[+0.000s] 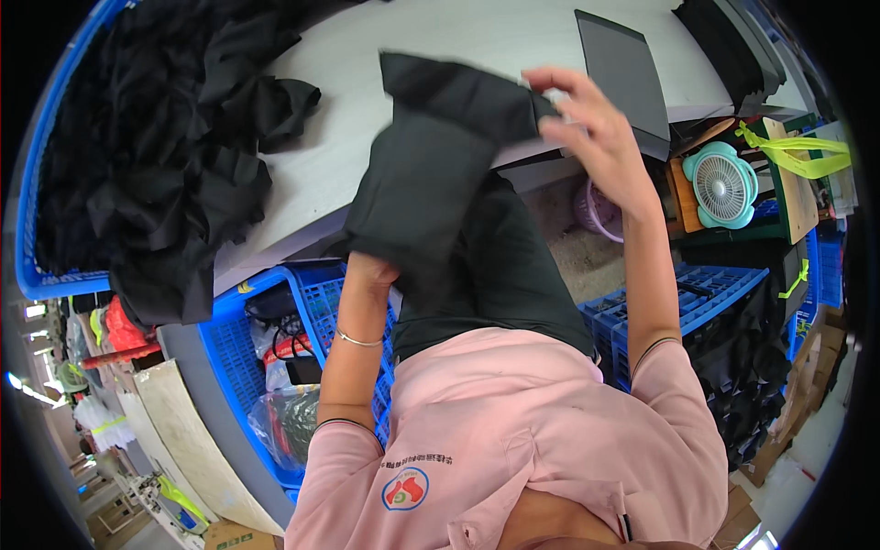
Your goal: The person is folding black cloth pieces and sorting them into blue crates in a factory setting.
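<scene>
White worktable (367, 110) fills the upper middle of the head view, seen from above a seated person in a pink shirt. Held up over the table's near edge is a black cloth pouch (431, 165), bent so one flap points toward the right hand. The right hand (596, 128) pinches that flap's upper corner, thumb and fingers closed together on the fabric. The left hand (371, 266) is under the pouch's lower end and mostly hidden by it; it seems to grip the cloth from below, though its fingers cannot be seen. A thin bracelet (357, 339) circles the left wrist.

A heap of black fabric (156, 156) spills from a blue crate (37, 220) at the left of the table, well apart from the pouch. Dark flat panels (628, 73) lie at the table's far right, just beyond the right hand. Below the table edge, a blue basket (229, 348) holds clear plastic bags and dark odds and ends beside the left forearm. To the right stand more blue crates (697, 293), a small teal fan (724, 188) on a wooden shelf, and a yellow-green strap (802, 156). Cardboard boxes (779, 431) sit at the lower right.
</scene>
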Demonstrator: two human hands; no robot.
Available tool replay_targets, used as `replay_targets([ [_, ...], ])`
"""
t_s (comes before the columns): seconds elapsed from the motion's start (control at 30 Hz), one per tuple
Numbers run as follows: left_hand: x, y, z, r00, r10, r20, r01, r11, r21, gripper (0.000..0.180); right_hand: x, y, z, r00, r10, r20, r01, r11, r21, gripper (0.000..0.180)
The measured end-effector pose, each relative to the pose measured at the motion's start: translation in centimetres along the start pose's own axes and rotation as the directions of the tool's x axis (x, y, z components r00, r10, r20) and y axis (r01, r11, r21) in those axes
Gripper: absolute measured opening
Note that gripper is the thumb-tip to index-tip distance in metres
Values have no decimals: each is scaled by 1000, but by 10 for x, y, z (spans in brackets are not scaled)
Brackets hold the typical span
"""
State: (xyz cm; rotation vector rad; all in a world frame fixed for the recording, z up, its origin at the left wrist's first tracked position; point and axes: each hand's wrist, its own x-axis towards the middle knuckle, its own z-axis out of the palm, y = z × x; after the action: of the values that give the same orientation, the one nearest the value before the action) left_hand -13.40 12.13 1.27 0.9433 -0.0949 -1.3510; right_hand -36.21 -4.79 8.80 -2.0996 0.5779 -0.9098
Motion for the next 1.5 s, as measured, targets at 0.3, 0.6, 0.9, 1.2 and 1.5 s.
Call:
replay_targets([
  [0.3, 3, -6, 5, 952, 287, 105, -305, 874, 378, 24, 23, 65, 22, 846, -156, -510, -8, 952, -305, 23],
  [0.6, 99, 60, 48, 763, 497, 414, -640, 486, 595, 38, 9, 61, 72, 885, 196, -422, -235, 971, -41, 32],
  [0.9, 151, 67, 46, 885, -266, 382, -18, 801, 599, 27, 20, 84, 81, 968, -76, -240, -128, 673, -729, 12],
  [1.2, 119, 44, 61, 855, -14, 518, -458, 445, 769, 16, 16, 80, 70, 899, -102, -427, -238, 704, -669, 15],
  [1.5, 119, 27, 65, 854, 458, 245, -504, 616, 605, 21, 8, 77, 74, 791, 220, -570, -407, 886, -223, 36],
])
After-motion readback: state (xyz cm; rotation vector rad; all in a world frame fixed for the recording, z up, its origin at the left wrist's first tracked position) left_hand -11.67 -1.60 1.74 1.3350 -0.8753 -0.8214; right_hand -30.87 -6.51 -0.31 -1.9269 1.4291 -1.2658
